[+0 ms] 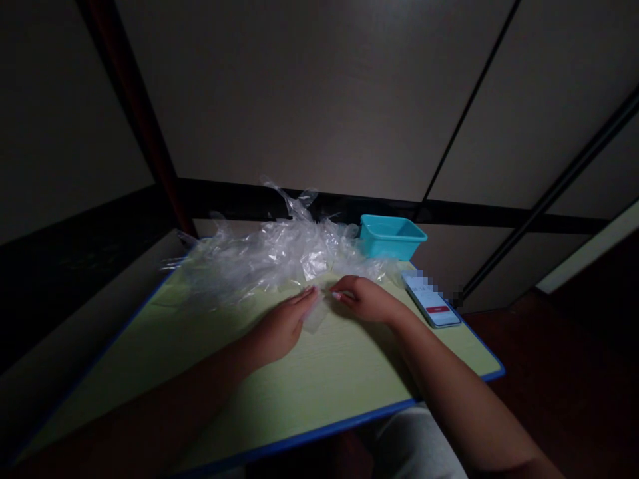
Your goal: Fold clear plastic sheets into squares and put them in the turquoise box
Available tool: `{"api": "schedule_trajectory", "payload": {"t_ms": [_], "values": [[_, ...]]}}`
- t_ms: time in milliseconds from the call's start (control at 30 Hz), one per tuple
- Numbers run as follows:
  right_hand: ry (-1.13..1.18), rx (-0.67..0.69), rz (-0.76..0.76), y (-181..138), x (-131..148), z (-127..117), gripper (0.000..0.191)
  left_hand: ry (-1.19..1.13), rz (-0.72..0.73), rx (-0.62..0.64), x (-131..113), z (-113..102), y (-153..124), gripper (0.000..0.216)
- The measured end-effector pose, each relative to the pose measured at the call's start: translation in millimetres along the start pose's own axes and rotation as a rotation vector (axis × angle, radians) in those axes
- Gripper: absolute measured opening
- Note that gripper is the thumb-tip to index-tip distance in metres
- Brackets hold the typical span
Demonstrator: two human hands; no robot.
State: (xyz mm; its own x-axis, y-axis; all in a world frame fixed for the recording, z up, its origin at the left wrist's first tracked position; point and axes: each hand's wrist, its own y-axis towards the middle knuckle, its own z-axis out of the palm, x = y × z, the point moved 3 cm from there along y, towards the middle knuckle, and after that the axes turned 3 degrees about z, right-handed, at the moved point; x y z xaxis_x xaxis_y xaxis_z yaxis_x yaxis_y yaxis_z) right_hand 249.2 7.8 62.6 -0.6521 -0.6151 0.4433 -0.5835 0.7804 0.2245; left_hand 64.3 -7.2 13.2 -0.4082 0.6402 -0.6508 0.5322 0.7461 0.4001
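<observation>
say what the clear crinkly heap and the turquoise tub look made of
Clear heap: probably thin, glossy plastic film; it is see-through, crinkled and full of bright glints. Turquoise tub: likely moulded plastic, smooth, given its even colour and rounded rim.

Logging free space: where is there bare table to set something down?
Bare tabletop shows between the left forearm and right forearm; between the left forearm and the clear plastic heap; and between the right forearm and phone. The back is crowded by the heap and teal container, the middle by the left hand and right hand.
</observation>
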Motion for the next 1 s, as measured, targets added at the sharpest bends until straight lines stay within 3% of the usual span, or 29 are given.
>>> {"api": "schedule_trajectory", "payload": {"t_ms": [200,300,433,567,767,1000], "values": [[-0.033,-0.107,0.047,6.2,-13.0,10.9,0.015,-0.462,-0.294,-0.250,-3.3,-8.7,5.8,0.042],[0.059,-0.123,0.049,8.4,-12.9,15.2,0.015,-0.857,-0.372,-0.260,-9.8,-6.3,8.3,0.042],[0.230,-0.117,0.132,10.1,-14.6,19.2,0.024,-1.219,-0.342,-0.250,-16.4,-4.2,11.5,0.037],[0.513,-0.065,0.191,11.4,-17.2,25.7,0.034,-1.350,-0.323,-0.205,-19.6,-4.7,14.4,0.033],[0.900,-0.001,0.237,13.7,-16.4,32.7,0.032,-1.447,-0.286,-0.119,-24.2,-5.9,16.3,0.034],[1.027,0.065,0.256,13.0,-11.2,31.2,0.030,-1.454,-0.326,-0.053,-26.1,-6.2,15.5,0.033]]}}
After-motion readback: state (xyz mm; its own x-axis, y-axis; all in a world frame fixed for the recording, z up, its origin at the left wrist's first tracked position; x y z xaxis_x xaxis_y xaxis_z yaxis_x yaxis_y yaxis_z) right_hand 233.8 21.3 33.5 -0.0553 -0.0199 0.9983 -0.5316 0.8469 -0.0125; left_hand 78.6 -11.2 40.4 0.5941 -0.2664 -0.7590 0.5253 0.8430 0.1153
